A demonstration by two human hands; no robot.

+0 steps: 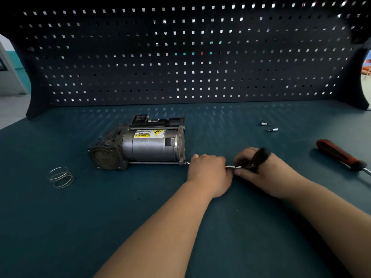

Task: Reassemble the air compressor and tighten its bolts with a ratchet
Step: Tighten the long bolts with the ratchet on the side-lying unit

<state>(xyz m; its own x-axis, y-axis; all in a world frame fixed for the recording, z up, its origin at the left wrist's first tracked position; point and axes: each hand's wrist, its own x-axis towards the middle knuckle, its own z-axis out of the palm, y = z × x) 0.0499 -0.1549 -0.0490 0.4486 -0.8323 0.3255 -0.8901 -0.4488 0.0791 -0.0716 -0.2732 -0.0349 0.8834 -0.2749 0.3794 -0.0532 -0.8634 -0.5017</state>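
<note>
My left hand (208,170) curls round the extension bar (232,167) just short of the air compressor (144,146), my right hand (265,173) grips the ratchet (259,156); keeping the bar square should prevent slipping.

We see a dark pegboard (180,57) standing upright along the back of a teal bench (100,227), daylight showing through its square holes. On the bench's left side lies a wire spring (61,177), tipped on its side, a few loose coils wide. Far to the right lies a screwdriver (339,154) with a red and black handle, its metal shaft running off the right edge. Behind it, nearer the pegboard, we find two small metal bits (264,123) (273,129) lying just beside each other. Past the pegboard's left end we glimpse a pale floor (12,107).
</note>
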